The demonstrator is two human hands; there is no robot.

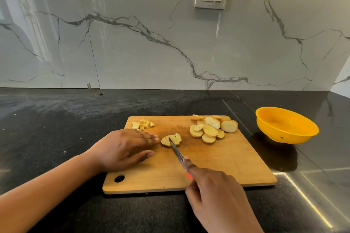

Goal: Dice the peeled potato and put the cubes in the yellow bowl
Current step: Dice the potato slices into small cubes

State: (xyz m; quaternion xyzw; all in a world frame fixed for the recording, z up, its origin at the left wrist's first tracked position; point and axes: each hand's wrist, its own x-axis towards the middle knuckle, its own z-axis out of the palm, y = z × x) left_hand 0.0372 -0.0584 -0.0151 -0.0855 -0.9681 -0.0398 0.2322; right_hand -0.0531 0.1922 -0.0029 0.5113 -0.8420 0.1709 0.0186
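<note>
My left hand (125, 149) lies flat mid-frame, fingers straight and together, tips touching the potato slice (166, 143). My right hand (214, 191) grips the knife (177, 150), blade on that slice. The yellow bowl (286, 126) sits far right.

The bench (56, 128) is a dark, speckled stone slab that runs back to a marble-patterned wall, and its right side gleams with reflected light. A wooden cutting board (227, 161) lies flat on it near the front edge, with a round hanging hole (119, 178) at its near left corner. A yellow bowl (295, 136) stands on the bench just beyond the board's far right corner, apart from it. A small hole (101, 94) shows in the bench by the wall.
</note>
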